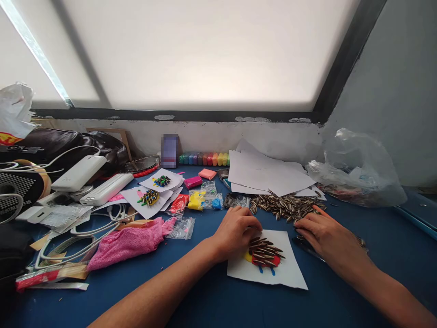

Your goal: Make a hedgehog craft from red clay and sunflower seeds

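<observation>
Seeds (282,206) lie heaped on the blue tabletop (208,296), the right hand (321,232) at their near right edge — its grip is narrow, fingers bent, though I cannot tell whether a seed is pinched there. The left hand (235,232) curls over the upper left of a white paper (290,277), close by a clay figure (266,256) (red and yellow, two blue legs, back bristling with seeds); whether that grip holds anything is hidden. The figure sits on the paper, between the hands. Loose sheets (266,172) lie behind the heap, with a plastic bag (362,168) to their right.
</observation>
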Available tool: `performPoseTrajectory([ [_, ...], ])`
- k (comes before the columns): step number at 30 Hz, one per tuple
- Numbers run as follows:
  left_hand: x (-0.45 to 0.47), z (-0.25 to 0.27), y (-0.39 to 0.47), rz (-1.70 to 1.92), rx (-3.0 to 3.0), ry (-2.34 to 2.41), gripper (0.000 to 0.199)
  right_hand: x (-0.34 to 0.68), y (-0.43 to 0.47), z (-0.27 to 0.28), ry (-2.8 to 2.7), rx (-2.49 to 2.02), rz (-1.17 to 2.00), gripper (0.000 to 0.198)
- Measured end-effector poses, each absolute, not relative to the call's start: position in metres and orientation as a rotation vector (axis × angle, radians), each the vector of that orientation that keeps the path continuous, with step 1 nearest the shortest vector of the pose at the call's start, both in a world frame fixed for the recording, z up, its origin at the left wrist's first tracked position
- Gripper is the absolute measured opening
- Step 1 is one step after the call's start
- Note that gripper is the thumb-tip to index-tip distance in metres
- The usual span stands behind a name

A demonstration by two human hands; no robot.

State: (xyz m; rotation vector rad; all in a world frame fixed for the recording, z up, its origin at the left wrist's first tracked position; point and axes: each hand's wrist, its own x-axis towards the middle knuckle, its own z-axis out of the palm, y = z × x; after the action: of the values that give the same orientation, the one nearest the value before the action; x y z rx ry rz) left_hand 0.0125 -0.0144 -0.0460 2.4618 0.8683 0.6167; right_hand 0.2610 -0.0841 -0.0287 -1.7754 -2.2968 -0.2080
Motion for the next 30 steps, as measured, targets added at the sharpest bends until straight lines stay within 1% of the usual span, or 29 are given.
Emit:
performPoseTrajectory([
  [5,0.012,-0.049,-0.014,0.639,2.462,0.856,0.015,0.259,-0.082,-0.026,-2.201,-1.865,-0.066,0.018],
  [11,0.013,-0.046,-0.014,0.611,2.475,0.865,0.017,0.255,-0.079,-0.023,-2.204,-1.880,-0.028,0.016],
  [20,0.012,-0.048,-0.014,0.640,2.463,0.857,0.015,0.247,-0.087,-0.014,-2.157,-1.882,-0.172,0.014],
  [23,0.012,-0.049,-0.013,0.646,2.463,0.853,0.016,0.237,-0.097,-0.001,-2.044,-1.915,-0.064,0.014],
  [26,0.012,-0.049,-0.013,0.640,2.472,0.852,0.016,0.228,-0.108,0.006,-1.971,-1.881,0.158,0.018],
  [28,0.012,-0.048,-0.014,0.638,2.474,0.857,0.016,0.227,-0.114,0.006,-1.916,-1.832,0.291,0.017],
  [30,0.012,-0.048,-0.014,0.644,2.474,0.860,0.016,0.227,-0.119,0.005,-1.858,-1.808,0.361,0.018],
])
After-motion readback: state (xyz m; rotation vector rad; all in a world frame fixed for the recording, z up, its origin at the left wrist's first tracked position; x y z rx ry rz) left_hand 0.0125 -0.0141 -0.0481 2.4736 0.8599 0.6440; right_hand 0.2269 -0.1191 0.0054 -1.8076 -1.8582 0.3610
